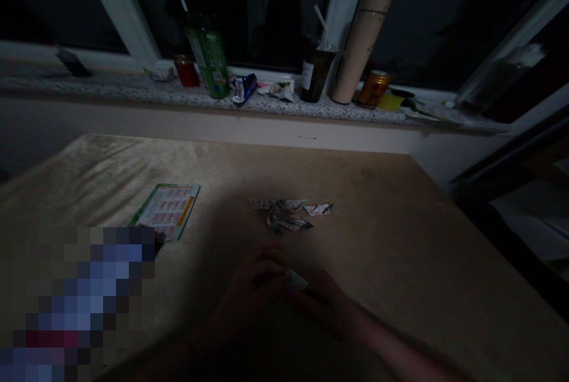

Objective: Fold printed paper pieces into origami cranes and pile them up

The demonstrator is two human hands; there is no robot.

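- My left hand [262, 275] and right hand [326, 299] are close together, fingertips closed on a small piece of folded paper [297, 279] between them.
- I have that piece low over the table [391, 228]; in this dim light I cannot tell whether it touches the top.
- Just beyond my fingers lie several folded printed strips [291, 225], loosely grouped, some overlapping.
- Off to my left, a printed card [171, 207] with red blocks lies flat.
- On the granite sill [267, 106] past the table stand a green container [214, 64], a tall pink flask [362, 47] and an orange can [373, 89].
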